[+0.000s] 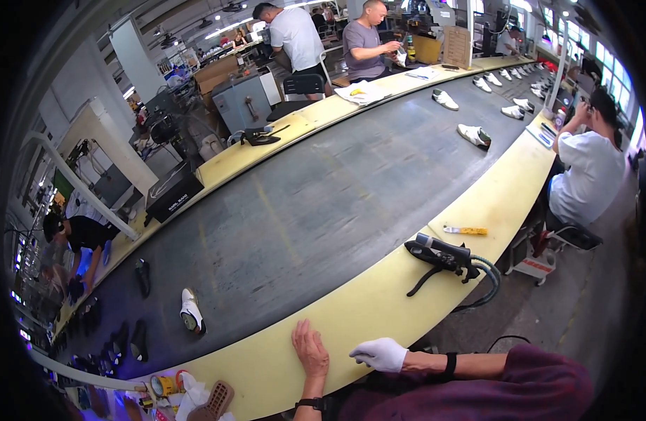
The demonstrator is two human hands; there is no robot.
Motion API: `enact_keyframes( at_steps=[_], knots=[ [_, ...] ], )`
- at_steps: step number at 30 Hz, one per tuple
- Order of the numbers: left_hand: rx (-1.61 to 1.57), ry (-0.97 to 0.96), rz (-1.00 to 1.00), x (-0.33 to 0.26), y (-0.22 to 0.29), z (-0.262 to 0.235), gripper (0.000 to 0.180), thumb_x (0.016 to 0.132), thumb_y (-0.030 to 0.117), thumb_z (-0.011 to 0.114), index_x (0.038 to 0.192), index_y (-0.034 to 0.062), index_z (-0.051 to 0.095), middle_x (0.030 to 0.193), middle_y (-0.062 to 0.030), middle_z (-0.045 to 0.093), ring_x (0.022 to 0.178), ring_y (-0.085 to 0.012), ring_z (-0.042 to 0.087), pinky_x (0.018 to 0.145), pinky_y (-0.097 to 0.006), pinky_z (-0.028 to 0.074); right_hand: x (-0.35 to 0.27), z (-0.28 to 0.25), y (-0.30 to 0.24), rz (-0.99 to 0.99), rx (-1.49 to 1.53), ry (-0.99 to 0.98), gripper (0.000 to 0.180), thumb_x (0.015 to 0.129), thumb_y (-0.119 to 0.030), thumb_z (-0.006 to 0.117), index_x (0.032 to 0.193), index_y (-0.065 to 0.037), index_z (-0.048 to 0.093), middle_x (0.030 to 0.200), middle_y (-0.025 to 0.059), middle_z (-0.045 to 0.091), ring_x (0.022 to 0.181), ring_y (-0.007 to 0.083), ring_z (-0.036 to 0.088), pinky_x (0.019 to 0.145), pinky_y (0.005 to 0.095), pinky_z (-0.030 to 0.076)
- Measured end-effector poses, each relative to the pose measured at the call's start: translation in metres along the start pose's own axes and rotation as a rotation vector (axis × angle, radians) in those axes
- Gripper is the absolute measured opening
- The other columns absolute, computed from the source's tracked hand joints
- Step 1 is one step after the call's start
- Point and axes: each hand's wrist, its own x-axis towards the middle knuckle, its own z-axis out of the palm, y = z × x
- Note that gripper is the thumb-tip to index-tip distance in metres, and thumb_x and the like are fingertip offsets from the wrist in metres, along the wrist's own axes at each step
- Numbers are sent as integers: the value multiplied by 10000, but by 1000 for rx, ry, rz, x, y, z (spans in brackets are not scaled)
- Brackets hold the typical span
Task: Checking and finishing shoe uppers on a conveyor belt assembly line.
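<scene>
Pale yellow is the colour of the long wooden ledge (379, 302) that runs beside the dark grey conveyor belt (323, 203), and both hands of the person rest on it at the lower edge of the view. The bare left hand (310, 351) lies flat, palm down, fingers stretched toward the belt; it holds nothing. The right hand in a white cloth glove (380, 353) lies just beside it, loosely curled, and it also has hold of nothing (a black band sits on that forearm).

The thing nearest to the hands on the belt is a white low shoe with a dark sole (191, 311), lying on its side to the left, well apart from the fingers. Further right on the ledge lies a black handheld tool with a lever and a green hose (442, 258), and beyond it a small yellow-handled knife (465, 230).

I judge some risks. If the belt is moving, the left fingertips, which are close to its edge, could be dragged or pinched. The shoe could pass out of reach, because it is far from both hands. The hose hangs over the ledge toward the floor, so an elbow could catch it and pull the tool down.
</scene>
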Motion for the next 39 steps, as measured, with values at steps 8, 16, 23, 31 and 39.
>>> enact_keyframes(
  at_steps=[8,16,23,31,39],
  knots=[
    [39,25,-5,1,6,0,161,1052,153,572,1114,4,568,1481,-221,543,1466,-424,446,1259,-596,291,20,3,41,21,-17,47,217,1021,-155,687,1217,-101,761,984,86,804,780,199,770,752,340,617],
    [78,22,5,4,16,-5,167,1028,161,628,1111,26,573,1492,-229,534,1480,-422,437,1266,-603,278,20,8,53,-26,-66,146,173,1006,-160,698,1142,-104,791,912,76,802,710,200,762,712,341,616],
    [79,19,-3,3,16,-4,172,1029,165,629,1123,33,575,1507,-227,522,1495,-419,425,1270,-595,278,23,4,43,70,-52,96,196,1020,-272,673,1125,-157,792,940,59,807,859,275,777,794,381,611],
    [86,11,-4,5,16,-6,158,1031,177,626,1094,37,591,1517,-210,511,1495,-407,423,1272,-581,285,25,5,43,93,-41,95,202,1026,-271,671,1133,-148,789,919,60,805,826,256,781,763,368,615],
    [81,10,9,4,14,-6,156,1028,172,630,1097,38,588,1513,-214,513,1499,-407,419,1275,-587,277,26,9,47,24,-71,135,168,1015,-213,711,1122,-117,799,883,66,806,676,192,758,679,333,616]
  ],
)
